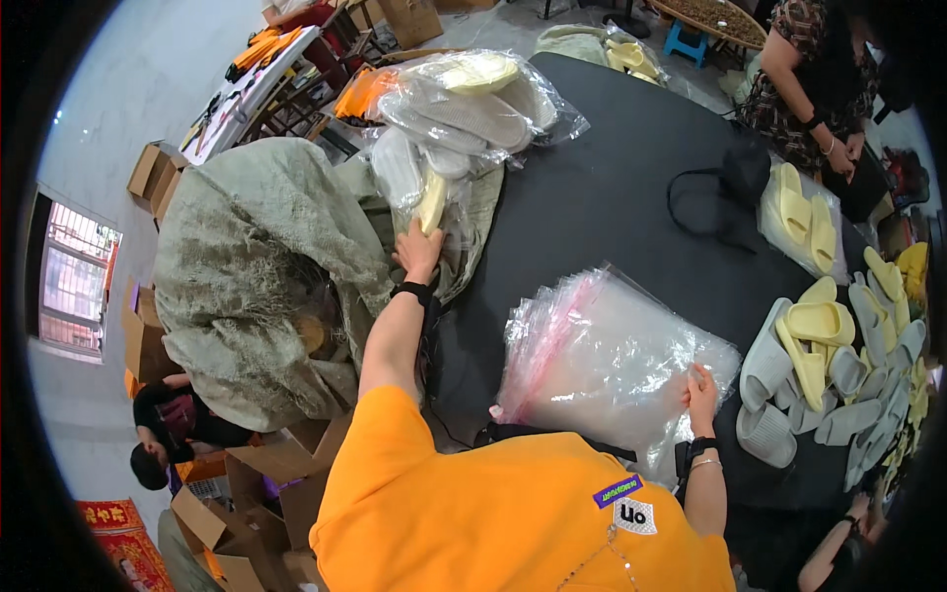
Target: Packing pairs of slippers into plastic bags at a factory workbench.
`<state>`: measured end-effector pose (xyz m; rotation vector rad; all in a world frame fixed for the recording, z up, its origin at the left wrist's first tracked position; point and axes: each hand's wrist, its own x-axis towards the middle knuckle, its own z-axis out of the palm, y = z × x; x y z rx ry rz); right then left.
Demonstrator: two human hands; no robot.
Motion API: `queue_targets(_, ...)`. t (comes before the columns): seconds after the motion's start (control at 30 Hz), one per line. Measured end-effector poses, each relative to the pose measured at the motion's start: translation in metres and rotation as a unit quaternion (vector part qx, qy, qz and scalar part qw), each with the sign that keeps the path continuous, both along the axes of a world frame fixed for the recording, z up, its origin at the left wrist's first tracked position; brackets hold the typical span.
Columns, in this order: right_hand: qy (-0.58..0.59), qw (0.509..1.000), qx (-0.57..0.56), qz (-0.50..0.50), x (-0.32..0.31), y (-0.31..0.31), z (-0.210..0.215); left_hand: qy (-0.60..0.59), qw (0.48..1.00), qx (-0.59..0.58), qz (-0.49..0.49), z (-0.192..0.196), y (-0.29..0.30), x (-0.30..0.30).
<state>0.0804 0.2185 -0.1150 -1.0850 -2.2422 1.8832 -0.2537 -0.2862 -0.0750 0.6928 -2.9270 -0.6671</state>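
My left hand [419,252] reaches far left and is closed on the lower end of a yellow slipper [431,200] in clear plastic. That slipper lies against a pile of bagged grey slippers [444,113] on a greenish woven sack. My right hand [700,395] is at the right edge of a stack of clear plastic bags [621,345] with pink strips, its fingers curled on the film. To the right of it lie loose grey slippers [764,370] and yellow slippers [814,340].
A black table [592,187] lies before me. A large woven sack [256,266] bulges at the left, with cardboard boxes [237,533] below it. Bagged yellow slippers [804,222] and a black strapped item [740,183] lie at the right. Other people [804,79] are around the table.
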Motion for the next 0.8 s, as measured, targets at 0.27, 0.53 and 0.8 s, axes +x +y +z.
queue_targets(0.27,0.003,0.999,0.045,0.019,0.002,-0.004,-0.005,0.087,0.989,0.101,-0.065,0.097,-0.004,0.071)
queue_targets(0.53,0.065,0.997,-0.052,0.003,0.001,-0.016,0.003,0.047,0.764,0.624,-0.158,0.154,0.054,0.127)
queue_targets(0.8,0.35,0.797,-0.489,-0.062,0.02,-0.029,0.119,-0.181,0.609,0.744,-0.208,0.123,0.164,0.154)
